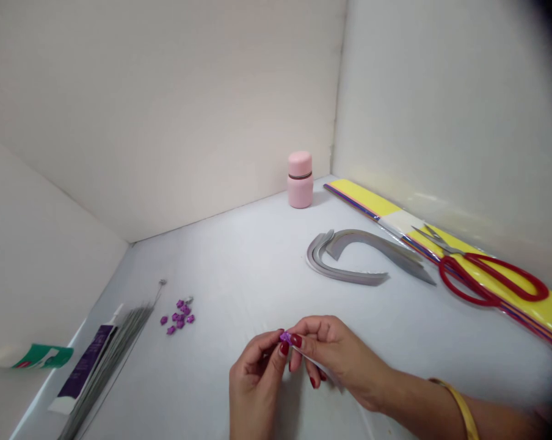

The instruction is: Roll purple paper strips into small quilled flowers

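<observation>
Low in the middle of the head view, my left hand (256, 382) and my right hand (337, 351) meet at their fingertips. Between the thumbs and fingers they pinch a small purple folded paper strip (286, 337), partly hidden by the nails. A pale tail of the strip (330, 374) appears to run out beneath my right hand. To the left of my hands lies a loose group of small purple paper stars (181, 316), with a silvery piece (188, 300) beside them.
At left lie a bundle of thin wires (113, 360), a purple-and-white tube (84, 370) and a green-and-white tube (44, 356). A pink jar (300, 180) stands at the back. Grey paper strips (349, 276), red-handled scissors (468, 275) and packaged coloured sheets (363, 197) occupy the right.
</observation>
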Demonstrator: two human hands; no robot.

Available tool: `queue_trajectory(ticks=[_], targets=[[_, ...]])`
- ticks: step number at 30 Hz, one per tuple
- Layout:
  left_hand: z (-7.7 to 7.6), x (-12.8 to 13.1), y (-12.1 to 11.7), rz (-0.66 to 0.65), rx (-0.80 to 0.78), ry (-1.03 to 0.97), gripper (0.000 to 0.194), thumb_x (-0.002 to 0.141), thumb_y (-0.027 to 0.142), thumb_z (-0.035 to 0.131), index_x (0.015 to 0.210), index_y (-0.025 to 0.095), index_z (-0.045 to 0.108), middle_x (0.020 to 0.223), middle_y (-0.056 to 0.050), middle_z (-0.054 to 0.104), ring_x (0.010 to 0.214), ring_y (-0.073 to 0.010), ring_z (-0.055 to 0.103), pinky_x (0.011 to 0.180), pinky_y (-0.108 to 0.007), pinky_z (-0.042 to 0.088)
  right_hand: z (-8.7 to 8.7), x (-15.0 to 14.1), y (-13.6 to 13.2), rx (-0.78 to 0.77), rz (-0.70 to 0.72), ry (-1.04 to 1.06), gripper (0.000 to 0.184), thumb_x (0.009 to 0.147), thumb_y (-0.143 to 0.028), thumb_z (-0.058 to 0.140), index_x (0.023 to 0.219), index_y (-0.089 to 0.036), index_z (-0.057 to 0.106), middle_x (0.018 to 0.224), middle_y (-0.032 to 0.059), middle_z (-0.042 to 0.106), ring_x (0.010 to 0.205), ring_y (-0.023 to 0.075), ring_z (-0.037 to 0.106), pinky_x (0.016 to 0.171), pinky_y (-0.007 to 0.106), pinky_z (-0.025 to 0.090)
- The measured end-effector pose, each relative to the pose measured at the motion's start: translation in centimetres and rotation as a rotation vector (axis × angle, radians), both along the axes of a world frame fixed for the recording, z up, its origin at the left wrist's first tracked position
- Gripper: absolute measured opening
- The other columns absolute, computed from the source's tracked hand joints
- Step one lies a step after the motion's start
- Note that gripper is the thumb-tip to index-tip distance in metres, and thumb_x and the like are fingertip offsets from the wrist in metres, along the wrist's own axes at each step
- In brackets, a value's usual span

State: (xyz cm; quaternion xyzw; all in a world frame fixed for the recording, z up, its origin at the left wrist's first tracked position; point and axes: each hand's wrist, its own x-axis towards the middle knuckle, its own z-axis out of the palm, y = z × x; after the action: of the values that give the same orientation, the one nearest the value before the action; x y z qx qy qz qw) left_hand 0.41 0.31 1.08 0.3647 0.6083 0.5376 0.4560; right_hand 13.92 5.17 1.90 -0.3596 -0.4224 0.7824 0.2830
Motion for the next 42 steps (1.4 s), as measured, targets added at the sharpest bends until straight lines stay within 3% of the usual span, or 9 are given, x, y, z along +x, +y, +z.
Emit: queue_trajectory(ticks=[5, 16, 32, 39, 42], targets=[[0.0, 0.2, 0.1, -0.018, 0.029, -0.018, 0.015, 0.068, 0.031, 0.068, 0.067, 0.016, 0.072, 0.076, -0.008, 0.071, 0.074, -0.021, 0.062, 0.07, -0.028, 0.048, -0.1, -0.1, 0.1, 0.05, -0.004, -0.093, 0.034, 0.072, -0.046, 0.061, 0.07, -0.013, 0.057, 0.06, -0.0006, 0.063, 0.036, 0.0035, 0.045, 0.038, 0.017, 0.023], [0.0, 0.2, 0.2, 0.083, -0.113, -0.194, 0.016, 0.063, 0.031, 0.072, 0.065, 0.016, 0.07, 0.064, -0.005, 0.07, 0.065, -0.0191, 0.06, 0.069, -0.031, 0.047, -0.7, -0.2, -0.1, 0.097, 0.028, -0.139, 0.028, 0.072, -0.041, 0.062, 0.07, -0.014, 0.055, 0.059, -0.0018, 0.06, 0.038, 0.0043, 0.045, 0.039, 0.017, 0.027], [0.0, -0.6, 0.5, -0.013, -0.192, -0.269, 0.022, 0.06, 0.035, 0.074, 0.065, 0.014, 0.071, 0.058, -0.004, 0.068, 0.054, -0.0134, 0.057, 0.057, -0.023, 0.043, -0.5, 0.0, 0.0, 0.21, 0.024, -0.169, 0.021, 0.078, -0.036, 0.056, 0.072, -0.016, 0.057, 0.056, -0.0045, 0.05, 0.044, 0.0065, 0.04, 0.044, 0.019, 0.03], [-0.1, 0.1, 0.2, 0.057, -0.143, -0.16, 0.02, 0.061, 0.032, 0.074, 0.068, 0.013, 0.071, 0.063, -0.005, 0.07, 0.059, -0.0154, 0.06, 0.059, -0.024, 0.046, 0.0, -0.1, -0.1, 0.297, -0.025, -0.254, 0.019, 0.077, -0.031, 0.058, 0.065, -0.016, 0.056, 0.054, -0.0045, 0.046, 0.05, 0.0085, 0.039, 0.047, 0.02, 0.028], [-0.2, 0.4, -0.1, 0.064, -0.056, -0.002, 0.015, 0.066, 0.03, 0.069, 0.069, 0.015, 0.07, 0.067, -0.006, 0.071, 0.066, -0.0186, 0.062, 0.062, -0.025, 0.048, -0.1, -0.2, -0.2, 0.313, -0.042, -0.293, 0.018, 0.077, -0.027, 0.055, 0.063, -0.016, 0.055, 0.051, -0.0046, 0.045, 0.049, 0.0088, 0.039, 0.047, 0.02, 0.028]])
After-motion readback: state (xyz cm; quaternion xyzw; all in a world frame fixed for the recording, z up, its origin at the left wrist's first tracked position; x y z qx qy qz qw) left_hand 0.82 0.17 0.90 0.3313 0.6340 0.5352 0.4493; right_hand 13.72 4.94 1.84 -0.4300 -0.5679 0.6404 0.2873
